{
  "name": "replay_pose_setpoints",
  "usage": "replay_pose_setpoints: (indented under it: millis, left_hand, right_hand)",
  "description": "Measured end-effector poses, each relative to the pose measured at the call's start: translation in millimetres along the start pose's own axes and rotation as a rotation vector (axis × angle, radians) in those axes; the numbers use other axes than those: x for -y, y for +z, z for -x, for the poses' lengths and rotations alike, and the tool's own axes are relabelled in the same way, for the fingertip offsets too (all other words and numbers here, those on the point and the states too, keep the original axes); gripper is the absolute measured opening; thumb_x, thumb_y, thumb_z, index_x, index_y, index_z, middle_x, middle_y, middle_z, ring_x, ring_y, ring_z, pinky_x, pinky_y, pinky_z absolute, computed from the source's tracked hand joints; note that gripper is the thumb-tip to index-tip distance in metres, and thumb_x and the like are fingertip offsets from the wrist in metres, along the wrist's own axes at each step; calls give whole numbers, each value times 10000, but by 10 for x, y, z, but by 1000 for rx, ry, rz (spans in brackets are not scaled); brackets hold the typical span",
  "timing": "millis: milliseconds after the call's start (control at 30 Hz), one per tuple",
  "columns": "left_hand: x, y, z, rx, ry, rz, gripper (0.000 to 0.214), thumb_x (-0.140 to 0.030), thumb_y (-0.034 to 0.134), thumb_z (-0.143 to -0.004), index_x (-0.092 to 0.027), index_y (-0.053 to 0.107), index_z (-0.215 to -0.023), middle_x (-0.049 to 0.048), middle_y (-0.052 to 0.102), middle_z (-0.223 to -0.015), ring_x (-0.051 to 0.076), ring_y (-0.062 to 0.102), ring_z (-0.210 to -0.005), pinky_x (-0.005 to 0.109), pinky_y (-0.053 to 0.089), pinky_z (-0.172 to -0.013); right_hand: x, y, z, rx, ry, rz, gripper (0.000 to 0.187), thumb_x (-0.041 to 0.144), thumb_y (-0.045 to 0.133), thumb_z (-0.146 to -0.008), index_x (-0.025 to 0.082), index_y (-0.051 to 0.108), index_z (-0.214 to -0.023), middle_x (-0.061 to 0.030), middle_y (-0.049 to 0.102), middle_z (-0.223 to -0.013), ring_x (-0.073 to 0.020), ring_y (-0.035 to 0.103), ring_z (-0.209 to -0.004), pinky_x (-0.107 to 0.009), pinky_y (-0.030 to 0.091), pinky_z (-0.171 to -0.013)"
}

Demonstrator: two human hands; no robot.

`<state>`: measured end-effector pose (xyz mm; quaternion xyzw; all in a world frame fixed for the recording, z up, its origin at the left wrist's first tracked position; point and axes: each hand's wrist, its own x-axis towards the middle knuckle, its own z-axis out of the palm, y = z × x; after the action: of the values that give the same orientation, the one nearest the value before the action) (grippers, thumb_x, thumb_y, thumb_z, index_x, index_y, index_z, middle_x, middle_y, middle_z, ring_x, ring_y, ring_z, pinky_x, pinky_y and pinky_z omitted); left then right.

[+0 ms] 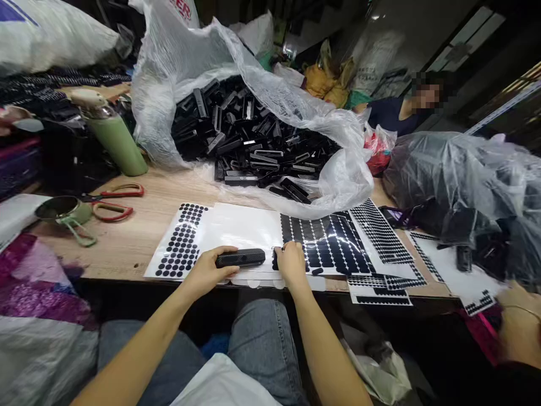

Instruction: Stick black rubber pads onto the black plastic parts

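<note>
My left hand (208, 269) grips a long black plastic bar (240, 257) and holds it flat over a white backing sheet (240, 228) at the table's near edge. My right hand (291, 260) is closed in a pinch at the near left corner of a sheet of black round stickers (325, 242), fingertips pressed on the dots. What the pinch holds is too small to make out. A second sticker sheet with black dots (181, 241) lies to the left of my left hand.
A big clear plastic bag (177, 67) spills several black plastic bars (253, 141) across the wooden table (127, 242). A green bottle (116, 138), red scissors (112, 202) and a green cup (63, 210) stand left. More sticker sheets (380, 237) and a bag (465, 169) lie right; another person's hand (518, 321) is at the far right.
</note>
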<state>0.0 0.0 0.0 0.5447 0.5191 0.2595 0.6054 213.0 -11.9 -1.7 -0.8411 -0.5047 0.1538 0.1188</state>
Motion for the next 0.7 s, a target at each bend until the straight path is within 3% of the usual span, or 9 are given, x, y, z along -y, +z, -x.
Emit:
replay_pose_setpoints:
  millis: [267,433,567,700]
  left_hand:
    - [81,54,-35,17,-13,100,597,-331,741,-612,-149,547,-1146,64,672,-950,209,673,-762,364,555,-769]
    - [73,58,-39,-2,-22,118,613,-321,755,-594,-146,544,-1143,64,656,-973,210,667,-801,366,556,-776]
    - [85,64,-54,10,-19,108,603,-316,753,-599,-151,545,-1140,52,672,-925,203,671,-757,376,552,-772]
    - [111,71,-69,11,-15,103,599,-311,741,-609,-141,535,-1145,58,678,-896,217,669,-757,393,543,-764]
  right_hand:
    - [14,10,61,-99,31,-96,238,249,522,-814,95,551,-992,-189,562,-1020,-284,552,-953,-331,384,-775]
    - [-33,-55,98,-72,-16,-325,145,252,463,-818,157,569,-794,-121,589,-884,-226,562,-779,-319,384,-685]
    - [30,-63,214,100,-80,-724,204,372,506,-778,181,573,-752,-31,583,-741,-168,527,-682,-289,401,-658]
    - [259,60,383,207,-160,-882,152,322,541,-738,178,579,-710,-39,595,-913,-141,526,-753,-282,408,-747]
